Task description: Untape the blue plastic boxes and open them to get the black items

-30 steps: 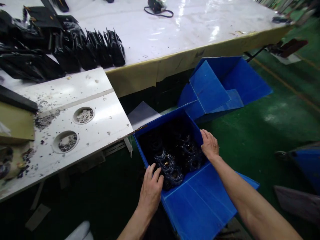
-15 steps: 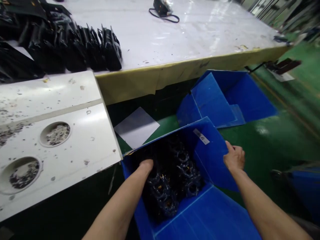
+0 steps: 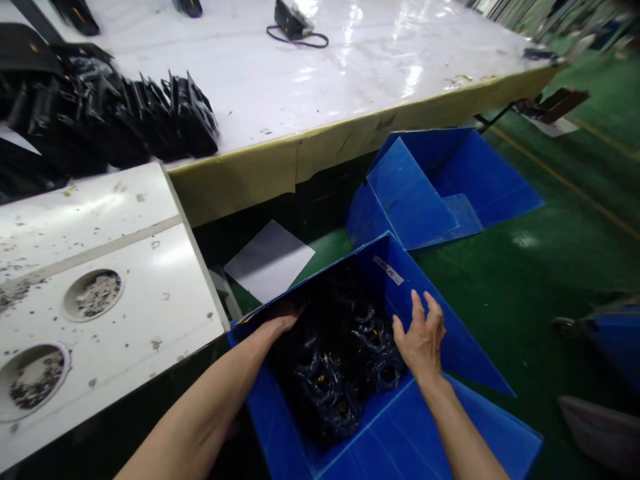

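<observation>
A blue corrugated plastic box (image 3: 430, 433) stands open on the green floor in front of me, with its flaps spread. Inside lies a heap of dark glossy bagged parts (image 3: 340, 360). My left hand (image 3: 283, 323) reaches into the box at its far left corner, fingers curled down among the parts; whether it grips anything is hidden. My right hand (image 3: 423, 337) hovers open at the right inner flap, fingers spread, holding nothing.
A second blue box (image 3: 440, 183) stands open behind the first. A grey sheet (image 3: 270, 260) lies on the floor. At left is a white bench (image 3: 150, 267) with two round holes. Black pouches (image 3: 150, 120) line the large white table (image 3: 350, 73).
My right hand moved from outside the right flap to inside the box opening. My left hand stayed deep at the left corner. The view shifted slightly.
</observation>
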A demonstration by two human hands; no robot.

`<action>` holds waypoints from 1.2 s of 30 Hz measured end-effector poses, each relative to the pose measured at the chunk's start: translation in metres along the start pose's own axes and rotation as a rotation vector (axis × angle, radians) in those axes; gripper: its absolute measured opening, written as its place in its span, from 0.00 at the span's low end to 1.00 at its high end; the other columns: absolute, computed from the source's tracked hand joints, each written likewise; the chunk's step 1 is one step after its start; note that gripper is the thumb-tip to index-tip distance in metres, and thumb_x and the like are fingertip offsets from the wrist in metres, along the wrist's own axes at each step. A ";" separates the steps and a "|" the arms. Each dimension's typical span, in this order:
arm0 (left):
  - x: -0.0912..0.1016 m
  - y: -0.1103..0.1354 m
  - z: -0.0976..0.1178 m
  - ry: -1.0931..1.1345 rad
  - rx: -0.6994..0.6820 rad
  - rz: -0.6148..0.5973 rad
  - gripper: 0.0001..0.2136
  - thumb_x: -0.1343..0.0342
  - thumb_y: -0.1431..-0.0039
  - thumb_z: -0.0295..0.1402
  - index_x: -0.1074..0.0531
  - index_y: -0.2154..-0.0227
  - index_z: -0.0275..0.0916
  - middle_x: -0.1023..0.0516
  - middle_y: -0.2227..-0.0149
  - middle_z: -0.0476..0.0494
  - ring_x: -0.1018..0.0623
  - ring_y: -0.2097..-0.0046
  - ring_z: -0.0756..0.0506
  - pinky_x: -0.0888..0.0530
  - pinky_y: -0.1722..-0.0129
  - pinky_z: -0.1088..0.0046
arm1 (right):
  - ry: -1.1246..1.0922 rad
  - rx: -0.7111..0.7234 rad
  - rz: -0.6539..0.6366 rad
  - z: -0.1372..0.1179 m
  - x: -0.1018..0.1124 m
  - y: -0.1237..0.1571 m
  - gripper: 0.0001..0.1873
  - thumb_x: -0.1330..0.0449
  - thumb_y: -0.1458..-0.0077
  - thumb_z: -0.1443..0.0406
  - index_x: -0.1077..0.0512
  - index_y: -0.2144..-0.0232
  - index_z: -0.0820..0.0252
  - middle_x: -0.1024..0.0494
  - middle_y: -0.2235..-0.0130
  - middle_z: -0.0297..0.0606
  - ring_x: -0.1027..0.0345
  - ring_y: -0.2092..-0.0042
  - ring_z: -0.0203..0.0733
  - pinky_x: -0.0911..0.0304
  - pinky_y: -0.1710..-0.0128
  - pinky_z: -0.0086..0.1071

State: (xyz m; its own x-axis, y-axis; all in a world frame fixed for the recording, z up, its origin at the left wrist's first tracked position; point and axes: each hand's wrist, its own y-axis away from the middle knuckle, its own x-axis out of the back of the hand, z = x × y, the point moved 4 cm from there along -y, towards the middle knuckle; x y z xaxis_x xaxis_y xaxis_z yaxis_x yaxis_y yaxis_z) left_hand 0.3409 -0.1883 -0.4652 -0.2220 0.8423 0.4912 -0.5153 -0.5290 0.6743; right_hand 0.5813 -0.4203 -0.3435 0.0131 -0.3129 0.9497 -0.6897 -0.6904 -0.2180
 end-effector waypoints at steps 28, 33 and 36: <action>0.120 0.546 0.070 0.592 -0.769 0.065 0.27 0.55 0.31 0.53 0.39 0.80 0.39 0.40 0.79 0.48 0.38 0.75 0.50 0.39 0.70 0.67 | -1.467 -0.481 -0.697 -0.316 0.226 0.200 0.45 0.33 0.45 0.44 0.39 0.32 0.55 0.29 0.34 0.48 0.39 0.31 0.59 0.47 0.29 0.53; 0.159 0.591 0.047 0.650 -0.713 0.219 0.28 0.55 0.31 0.54 0.33 0.81 0.39 0.33 0.80 0.45 0.33 0.75 0.48 0.36 0.71 0.67 | -1.562 -0.496 -0.880 -0.403 0.260 0.233 0.47 0.33 0.51 0.38 0.34 0.34 0.49 0.33 0.32 0.47 0.38 0.32 0.64 0.44 0.32 0.61; 0.183 0.615 0.034 0.610 -0.703 0.237 0.29 0.57 0.31 0.56 0.23 0.72 0.38 0.24 0.73 0.40 0.26 0.69 0.43 0.31 0.66 0.66 | -1.548 -0.378 -0.888 -0.444 0.277 0.247 0.41 0.28 0.52 0.44 0.29 0.38 0.46 0.28 0.35 0.43 0.39 0.31 0.63 0.46 0.30 0.61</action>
State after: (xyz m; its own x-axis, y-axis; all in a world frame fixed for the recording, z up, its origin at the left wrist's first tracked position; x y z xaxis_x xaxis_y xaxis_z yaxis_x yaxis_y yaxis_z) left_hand 0.0118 -0.3627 0.0584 -0.6746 0.7351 0.0670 -0.7362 -0.6767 0.0116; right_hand 0.0931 -0.3877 -0.0340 0.8566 -0.3832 -0.3455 -0.2107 -0.8710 0.4437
